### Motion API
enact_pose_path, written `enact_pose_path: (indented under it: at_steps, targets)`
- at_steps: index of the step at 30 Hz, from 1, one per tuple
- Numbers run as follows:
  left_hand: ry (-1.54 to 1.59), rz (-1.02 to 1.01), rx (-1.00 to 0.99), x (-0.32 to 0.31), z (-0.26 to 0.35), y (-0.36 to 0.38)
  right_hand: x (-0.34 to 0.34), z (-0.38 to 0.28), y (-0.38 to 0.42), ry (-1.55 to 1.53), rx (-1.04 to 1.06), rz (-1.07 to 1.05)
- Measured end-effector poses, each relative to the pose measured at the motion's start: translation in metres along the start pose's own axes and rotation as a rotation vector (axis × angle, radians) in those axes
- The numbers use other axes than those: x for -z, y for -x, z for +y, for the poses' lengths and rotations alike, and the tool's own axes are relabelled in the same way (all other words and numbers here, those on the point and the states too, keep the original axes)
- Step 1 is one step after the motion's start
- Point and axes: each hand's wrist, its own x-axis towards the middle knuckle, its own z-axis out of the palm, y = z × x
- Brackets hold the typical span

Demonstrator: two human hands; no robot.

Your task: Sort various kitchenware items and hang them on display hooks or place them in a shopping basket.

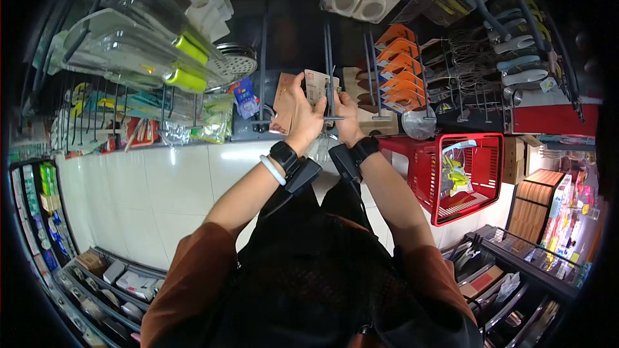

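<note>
A beige printed packaging card (318, 84) is between my two hands, in front of the hanging rack. My left hand (305, 115) grips its left side, with the fingers behind and the thumb over the front. At its right edge my right hand (347, 116) is closed on the same card, partly covered by a metal display hook (329, 71). What is fastened to the card cannot be made out. Just left of my left hand hangs a brown card package (282, 104), and a blue package (245, 98) hangs further left.
Metal hooks jut towards me around both hands. Orange-carded goods (403, 67) hang to the right, green-handled tools (187, 79) to the left. A red shopping basket (437, 180) with packaged items stands at right. Shelves (119, 283) are behind me.
</note>
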Motion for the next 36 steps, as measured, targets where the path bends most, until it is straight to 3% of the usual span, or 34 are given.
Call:
enact_pose_path:
  at_steps: [3,5,7,9,13,15,16,17,18,21,25,26,28,29,33,35,36]
  targets:
    - [-0.203,0.015,-0.071,-0.008,-0.014,-0.006,-0.009,-0.029,-0.005,0.268,0.118,0.1]
    - [0.121,-0.117,0.156,-0.009,-0.015,-0.013,-0.01,-0.036,-0.016,0.224,0.063,0.063]
    - [0.39,-0.129,0.187,-0.014,-0.016,-0.02,-0.009,-0.042,-0.016,0.174,0.043,0.001]
    - [0.419,-0.17,0.175,-0.019,-0.035,-0.026,-0.014,-0.032,-0.025,0.176,0.155,0.067]
    - [0.668,-0.113,0.319,-0.019,-0.02,-0.028,-0.023,-0.039,-0.014,0.172,0.127,0.184]
    - [0.292,-0.062,0.024,-0.026,-0.079,-0.04,-0.013,-0.035,0.0,0.337,0.146,0.111]
    - [0.536,-0.044,0.116,-0.027,-0.064,-0.039,-0.004,-0.029,0.012,0.367,0.161,0.07]
    - [0.674,-0.092,0.241,-0.023,-0.038,-0.033,0.007,-0.023,0.026,0.398,0.175,0.042]
    - [0.577,-0.066,0.255,-0.02,-0.027,-0.03,0.018,-0.014,0.039,0.443,0.13,0.03]
    - [0.68,-0.172,0.182,-0.018,-0.071,-0.044,0.073,-0.009,0.086,0.69,-0.062,0.002]
    - [0.716,-0.167,0.149,-0.019,-0.052,-0.054,0.162,0.001,0.135,0.501,-0.307,0.077]
    - [0.704,-0.172,0.157,-0.02,-0.042,-0.053,0.183,0.027,0.139,0.491,-0.18,0.183]
    - [0.679,-0.178,0.165,-0.017,-0.03,-0.049,0.207,-0.017,0.169,0.264,-0.322,0.287]
    - [0.687,-0.185,0.19,-0.017,-0.027,-0.047,0.226,0.005,0.17,0.177,-0.216,0.353]
    - [0.64,-0.219,0.11,-0.006,-0.056,-0.034,0.283,-0.023,0.187,0.102,-0.176,0.552]
    - [0.631,-0.174,0.179,-0.004,-0.064,-0.014,0.314,-0.028,0.186,0.06,-0.22,0.618]
    - [0.849,-0.085,0.384,-0.002,-0.073,-0.011,0.333,-0.02,0.183,0.104,-0.193,0.641]
